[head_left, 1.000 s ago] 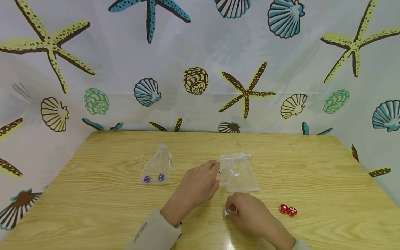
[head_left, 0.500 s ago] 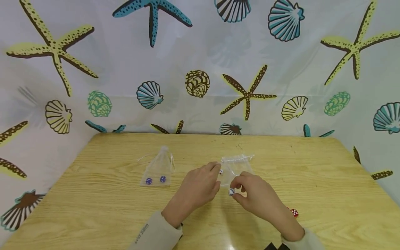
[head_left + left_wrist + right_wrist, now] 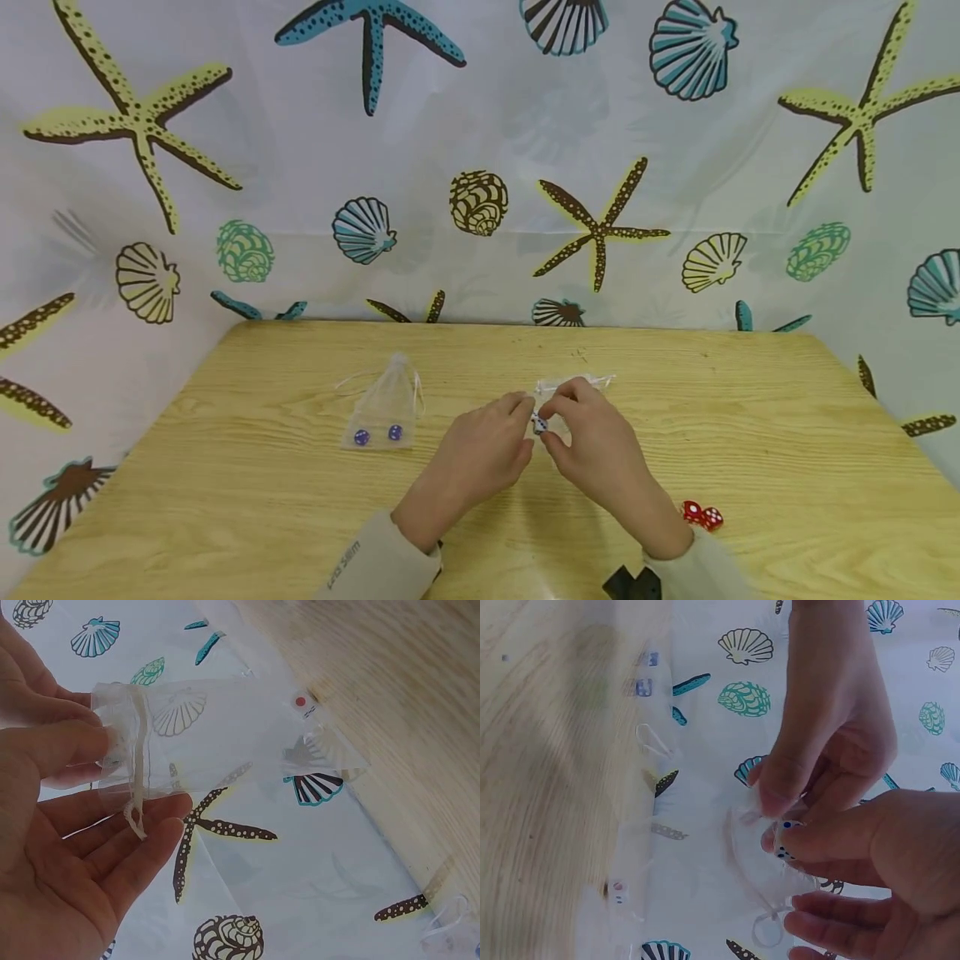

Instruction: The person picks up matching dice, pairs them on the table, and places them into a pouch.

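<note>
My left hand (image 3: pixel 476 446) grips a small sheer drawstring bag (image 3: pixel 217 735) near its mouth. A white die (image 3: pixel 618 891) with a red pip lies inside, at the end away from the hands. My right hand (image 3: pixel 600 442) pinches a second white die (image 3: pixel 786 834), with dark blue pips, between thumb and fingertips. This die is right at the bag's mouth, close to my left fingers. In the head view the two hands nearly meet, and my right hand covers much of the bag. The bag's cord loop (image 3: pixel 135 817) hangs beside my left fingers.
Left on the wooden table (image 3: pixel 247 500) lies another sheer drawstring bag (image 3: pixel 382 400) holding two blue dice (image 3: pixel 362 437). Two red dice (image 3: pixel 702 516) lie beside my right forearm. A curtain (image 3: pixel 420 125) printed with shells and starfish stands behind and at both sides.
My right hand has carried the white die away from me and slightly left, from near the table's front to the bag's mouth. My left hand has stayed almost still.
</note>
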Motion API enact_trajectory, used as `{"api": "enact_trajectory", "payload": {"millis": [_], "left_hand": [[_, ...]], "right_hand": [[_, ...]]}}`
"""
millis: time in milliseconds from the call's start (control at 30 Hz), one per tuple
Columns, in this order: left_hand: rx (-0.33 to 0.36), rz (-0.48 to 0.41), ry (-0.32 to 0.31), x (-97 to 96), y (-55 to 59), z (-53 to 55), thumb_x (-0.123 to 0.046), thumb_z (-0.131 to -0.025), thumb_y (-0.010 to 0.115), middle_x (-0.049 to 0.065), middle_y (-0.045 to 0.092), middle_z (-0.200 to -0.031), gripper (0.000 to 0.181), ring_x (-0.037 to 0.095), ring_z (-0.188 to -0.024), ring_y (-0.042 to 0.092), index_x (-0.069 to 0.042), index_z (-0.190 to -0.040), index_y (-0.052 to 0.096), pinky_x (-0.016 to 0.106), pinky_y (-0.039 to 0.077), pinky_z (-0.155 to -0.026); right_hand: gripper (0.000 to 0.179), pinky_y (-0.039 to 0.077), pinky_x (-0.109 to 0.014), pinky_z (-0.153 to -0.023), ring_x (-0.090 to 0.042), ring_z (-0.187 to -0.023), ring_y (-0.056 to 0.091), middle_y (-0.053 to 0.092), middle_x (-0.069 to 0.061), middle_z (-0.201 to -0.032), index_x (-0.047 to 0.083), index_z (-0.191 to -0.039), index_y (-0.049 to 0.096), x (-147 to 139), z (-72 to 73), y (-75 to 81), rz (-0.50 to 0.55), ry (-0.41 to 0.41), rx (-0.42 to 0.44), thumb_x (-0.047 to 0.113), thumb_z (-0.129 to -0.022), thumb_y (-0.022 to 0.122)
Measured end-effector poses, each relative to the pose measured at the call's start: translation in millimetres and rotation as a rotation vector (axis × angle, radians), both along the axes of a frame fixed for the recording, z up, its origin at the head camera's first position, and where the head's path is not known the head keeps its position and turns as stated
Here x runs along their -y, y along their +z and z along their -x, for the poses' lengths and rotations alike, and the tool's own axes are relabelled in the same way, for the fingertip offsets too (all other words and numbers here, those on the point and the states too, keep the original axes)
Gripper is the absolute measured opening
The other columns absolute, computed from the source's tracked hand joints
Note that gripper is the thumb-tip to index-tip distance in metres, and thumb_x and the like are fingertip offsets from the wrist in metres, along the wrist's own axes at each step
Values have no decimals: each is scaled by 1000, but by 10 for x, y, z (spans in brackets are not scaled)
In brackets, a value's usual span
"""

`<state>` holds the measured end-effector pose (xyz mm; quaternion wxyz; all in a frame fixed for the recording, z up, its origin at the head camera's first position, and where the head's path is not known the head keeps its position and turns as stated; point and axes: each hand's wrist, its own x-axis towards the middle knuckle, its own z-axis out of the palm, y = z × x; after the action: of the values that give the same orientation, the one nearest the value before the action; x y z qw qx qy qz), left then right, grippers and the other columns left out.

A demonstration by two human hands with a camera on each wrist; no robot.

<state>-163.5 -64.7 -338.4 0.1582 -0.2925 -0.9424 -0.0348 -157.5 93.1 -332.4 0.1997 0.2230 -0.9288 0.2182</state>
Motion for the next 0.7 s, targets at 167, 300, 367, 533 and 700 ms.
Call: {"api": "enact_trajectory", "payload": {"millis": [167,300,367,533,700], "left_hand": [[8,-18,-7,-16,-8,-5,-22,-88,68,13,62,-124,42,21,-97,68,0,-123,59,26,56,-64],[9,-20,-7,-23,-5,-7,-21,-88,68,13,62,-123,43,21,-95,68,1,-124,59,26,56,-64],[11,-17,-4,-21,0,-8,-21,-88,68,13,62,-123,44,21,-94,68,1,-125,59,26,56,-64],[18,-3,2,-18,-1,-2,-21,-87,69,13,62,-124,45,21,-95,68,0,-126,58,26,57,-65],[27,0,3,-33,-10,6,-22,-88,69,13,62,-125,46,21,-96,68,0,-126,58,26,57,-66]], "right_hand": [[12,52,-29,-58,-19,-75,64,65,-4,-97,9,-87,70,37,21,-62,-63,-28,27,8,-77,77],[12,54,-31,-62,-19,-80,66,67,-3,-97,9,-89,71,27,36,-89,-60,-29,82,9,-79,76],[12,55,-33,-64,-20,-84,66,67,-4,-97,9,-91,71,19,46,-94,-51,-22,96,9,-79,76],[18,55,-35,-66,-23,-87,67,66,-6,-99,6,-95,70,-9,56,-81,-27,8,129,7,-78,76],[22,56,-37,-72,-26,-90,66,66,-8,-101,5,-97,69,-70,61,-68,0,30,141,2,-77,76]]}}
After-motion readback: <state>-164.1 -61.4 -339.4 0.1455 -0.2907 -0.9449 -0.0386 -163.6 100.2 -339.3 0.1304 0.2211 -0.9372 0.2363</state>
